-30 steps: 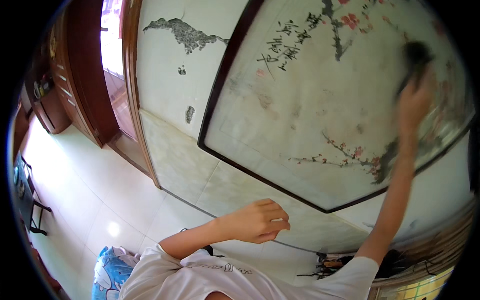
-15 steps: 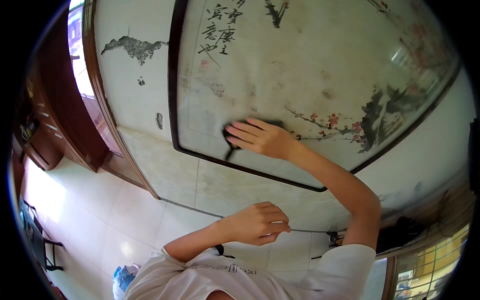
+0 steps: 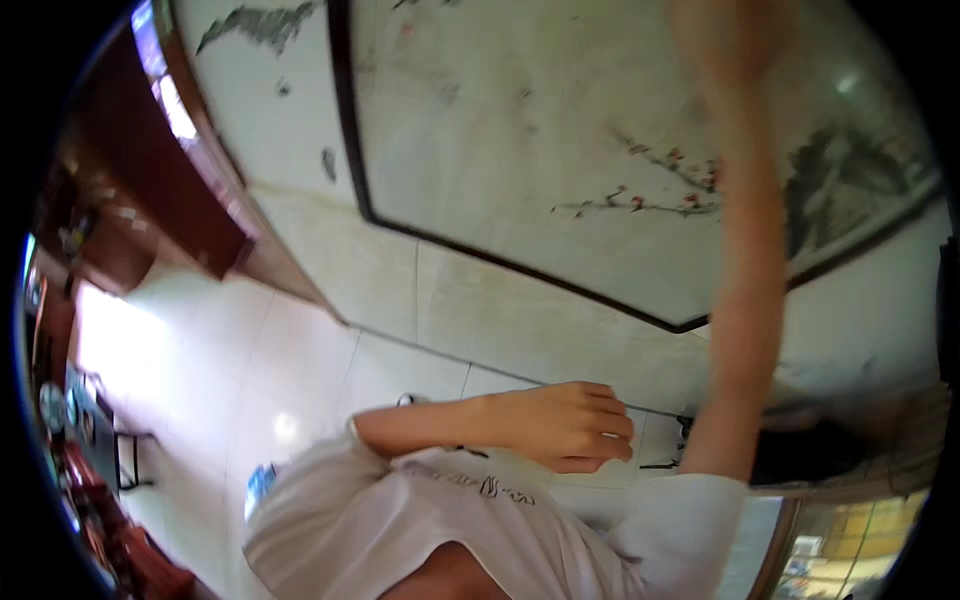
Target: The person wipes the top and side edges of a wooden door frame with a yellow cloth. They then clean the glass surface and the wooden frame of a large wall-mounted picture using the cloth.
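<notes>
A large framed painting [image 3: 470, 150] hangs on the wall in front of me, with a dark frame and a branch of red blossoms [image 3: 640, 203]. My right arm reaches up across its right side. At the top edge of the view my right hand [image 3: 730, 40] is over the painting, smeared by motion. Its fingers are not visible, nor is any cloth under them. My left hand [image 3: 580, 425] is held in front of my chest, apart from the wall. Its fingers are curled in loosely, and nothing shows in them.
Peeled dark patches [image 3: 265, 25] mark the pale wall left of the frame. A brown door [image 3: 150, 140] stands at the left, above a glossy tiled floor [image 3: 230, 350]. A dark stool [image 3: 130, 460] is at the far left. Black items [image 3: 800, 455] lie low at the right.
My right hand has swept up and right from the painting's lower left, where it pressed a black cloth. The view has shifted, and my left hand appears farther right with its fingers more curled.
</notes>
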`<state>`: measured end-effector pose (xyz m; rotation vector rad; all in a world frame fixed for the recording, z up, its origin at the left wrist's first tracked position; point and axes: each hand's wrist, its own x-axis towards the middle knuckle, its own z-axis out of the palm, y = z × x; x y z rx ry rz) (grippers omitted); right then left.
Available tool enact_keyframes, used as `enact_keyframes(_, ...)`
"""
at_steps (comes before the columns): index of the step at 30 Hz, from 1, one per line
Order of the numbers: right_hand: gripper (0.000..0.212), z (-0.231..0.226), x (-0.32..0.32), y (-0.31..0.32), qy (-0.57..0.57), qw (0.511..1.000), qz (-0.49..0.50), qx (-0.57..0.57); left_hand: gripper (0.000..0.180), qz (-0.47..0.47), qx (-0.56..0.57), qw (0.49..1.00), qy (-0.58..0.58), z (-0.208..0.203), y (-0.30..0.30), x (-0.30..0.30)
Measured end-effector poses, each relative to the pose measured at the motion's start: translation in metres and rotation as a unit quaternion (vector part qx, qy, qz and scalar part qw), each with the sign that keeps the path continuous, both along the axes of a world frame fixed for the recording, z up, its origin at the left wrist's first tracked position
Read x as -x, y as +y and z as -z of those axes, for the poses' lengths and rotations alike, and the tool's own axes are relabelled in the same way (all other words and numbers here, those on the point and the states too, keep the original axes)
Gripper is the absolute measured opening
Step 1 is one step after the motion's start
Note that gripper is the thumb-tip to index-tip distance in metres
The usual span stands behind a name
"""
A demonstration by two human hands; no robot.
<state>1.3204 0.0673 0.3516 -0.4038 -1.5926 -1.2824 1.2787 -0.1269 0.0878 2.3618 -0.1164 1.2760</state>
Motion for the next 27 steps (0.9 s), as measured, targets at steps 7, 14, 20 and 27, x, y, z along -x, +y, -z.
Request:
enact_keyframes(7, 0.030, 0.248, 0.085, 0.003, -0.300, 0.931, -0.050, 0.201, 0.009, 0.074, 0.022, 0.995, 0.061, 0.012, -0.026, -0.015)
enact_keyframes(14, 0.023, 0.253, 0.014, -0.010, -0.386, 0.900, -0.034, 0.200, 0.013, 0.042, 0.082, 0.991, 0.099, 0.017, -0.025, 0.018)
enact_keyframes(20, 0.036, 0.232, -0.073, -0.025, -0.168, 0.961, 0.109, 0.191, 0.016, 0.024, 0.084, 0.992, 0.093, 0.020, -0.032, 0.034)
enact_keyframes(27, 0.040, 0.164, -0.162, -0.050, 0.105, 0.982, -0.024, 0.156, 0.015, -0.036, 0.126, 0.985, 0.116, 0.027, -0.034, 0.065)
